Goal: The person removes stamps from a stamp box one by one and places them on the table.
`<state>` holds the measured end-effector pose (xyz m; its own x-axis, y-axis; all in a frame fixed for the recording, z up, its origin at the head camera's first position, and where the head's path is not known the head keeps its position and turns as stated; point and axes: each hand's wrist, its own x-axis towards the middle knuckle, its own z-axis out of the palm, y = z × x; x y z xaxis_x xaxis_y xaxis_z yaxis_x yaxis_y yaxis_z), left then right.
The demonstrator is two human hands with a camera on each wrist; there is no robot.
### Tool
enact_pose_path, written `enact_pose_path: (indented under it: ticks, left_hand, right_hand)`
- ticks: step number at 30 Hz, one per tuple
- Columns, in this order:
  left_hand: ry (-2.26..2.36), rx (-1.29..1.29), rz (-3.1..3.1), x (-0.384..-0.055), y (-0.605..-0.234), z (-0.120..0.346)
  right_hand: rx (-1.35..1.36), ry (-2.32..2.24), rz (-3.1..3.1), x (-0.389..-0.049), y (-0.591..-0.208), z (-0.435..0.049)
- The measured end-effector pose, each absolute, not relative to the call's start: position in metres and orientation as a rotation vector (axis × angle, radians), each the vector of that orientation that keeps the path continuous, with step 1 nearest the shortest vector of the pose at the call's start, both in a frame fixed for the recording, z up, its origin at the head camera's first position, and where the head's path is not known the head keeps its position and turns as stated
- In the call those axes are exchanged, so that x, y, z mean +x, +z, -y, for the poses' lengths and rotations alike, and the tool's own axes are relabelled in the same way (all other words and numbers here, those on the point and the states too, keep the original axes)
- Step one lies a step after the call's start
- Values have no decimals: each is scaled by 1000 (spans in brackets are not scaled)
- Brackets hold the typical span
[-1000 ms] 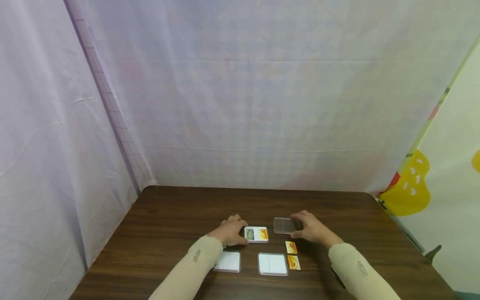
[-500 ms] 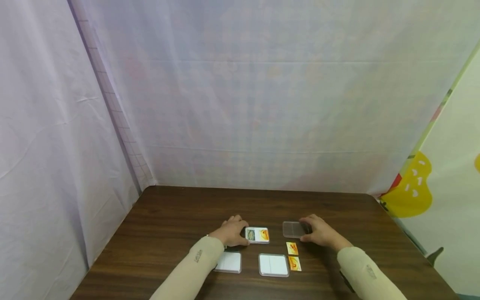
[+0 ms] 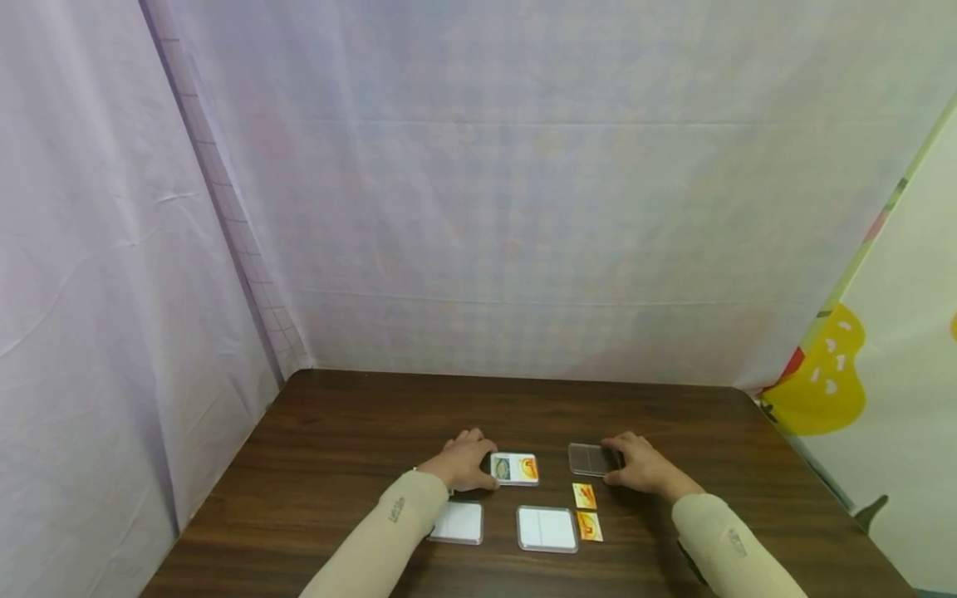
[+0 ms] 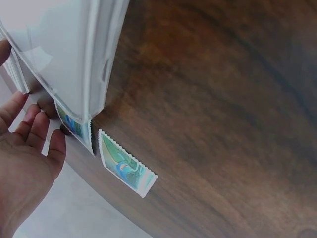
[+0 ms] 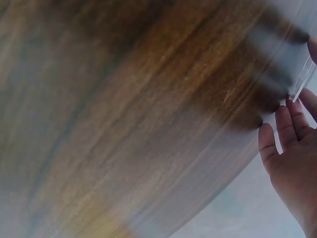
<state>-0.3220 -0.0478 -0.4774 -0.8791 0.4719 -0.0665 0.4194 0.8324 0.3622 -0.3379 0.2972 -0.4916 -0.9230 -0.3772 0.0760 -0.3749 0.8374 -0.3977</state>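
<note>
My left hand (image 3: 463, 463) holds the left end of a small clear-edged case (image 3: 514, 469) between thumb and fingers. Inside it, a greenish stamp and an orange one show against white. To the right, my right hand (image 3: 639, 465) pinches the right end of a clear plastic lid (image 3: 589, 459); the lid's thin edge (image 5: 300, 82) shows between thumb and fingers in the right wrist view. Whether the lid touches the table cannot be told. Two orange stamps (image 3: 585, 496) lie just below the right hand. A green stamp (image 4: 126, 166) lies near the left hand.
Two more white-lined cases lie nearer me: one (image 3: 547, 529) beside the orange stamps, another (image 3: 459, 522) partly behind my left forearm. A second green stamp (image 4: 74, 124) is partly covered by a case in the left wrist view. The brown table (image 3: 359, 415) meets a curtain (image 3: 493, 249) behind.
My right hand has moved right and slightly nearer me, carrying the clear lid away from the case. The left hand has stayed at the case.
</note>
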Motion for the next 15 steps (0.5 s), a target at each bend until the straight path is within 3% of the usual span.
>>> enact_pose_path:
  ticks: [15]
  left_hand:
    - [538, 687, -2848, -320, -477, 48]
  right_hand:
    - [-555, -644, -2998, -336, -494, -296]
